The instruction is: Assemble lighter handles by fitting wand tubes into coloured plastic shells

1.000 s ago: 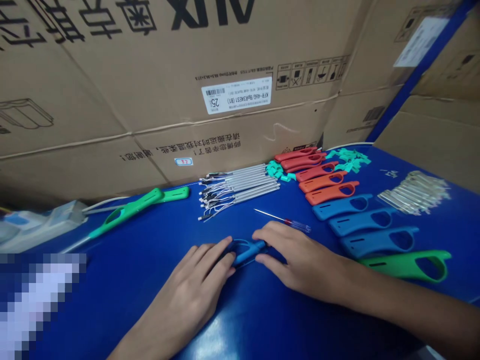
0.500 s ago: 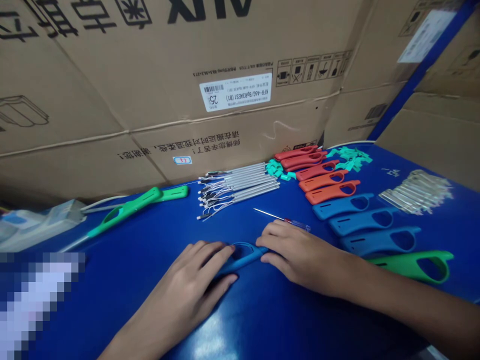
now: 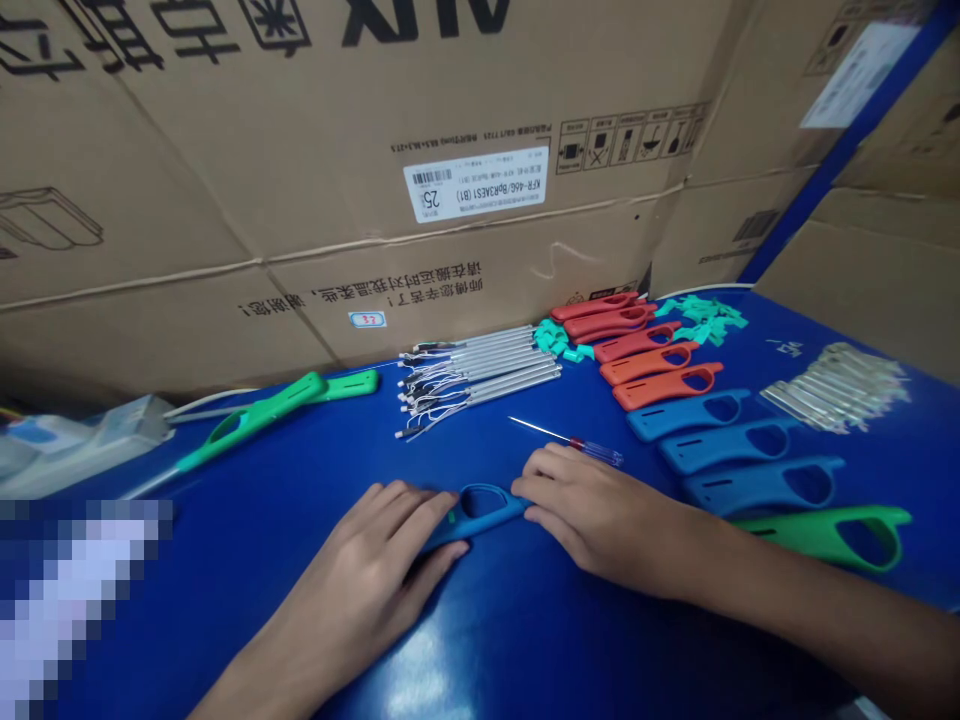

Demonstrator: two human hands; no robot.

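A blue plastic lighter casing (image 3: 489,520) with an oval opening lies across the middle of the blue table, gripped at both ends. My left hand (image 3: 379,550) is closed around its wide end, fingers over the top and thumb along the near side. A small green piece (image 3: 451,517) shows on the casing beside my fingertips. At the narrow tip, my right hand (image 3: 592,510) pinches with thumb and fingers. Just beyond that hand lies a screwdriver (image 3: 596,452) with a clear handle and thin metal shaft. My left hand hides the casing's wide end.
A row of red and orange casings (image 3: 667,383), blue casings (image 3: 724,448) and a green casing (image 3: 825,525) runs along the right. Silver tubes with wires (image 3: 510,380), teal pieces (image 3: 709,318) and clear parts (image 3: 840,390) lie farther back. A cardboard box (image 3: 315,180) stands behind.
The fingers of my left hand have drawn back slightly to the left, so more of the oval opening and the small green piece show. My right hand stays at the tip.
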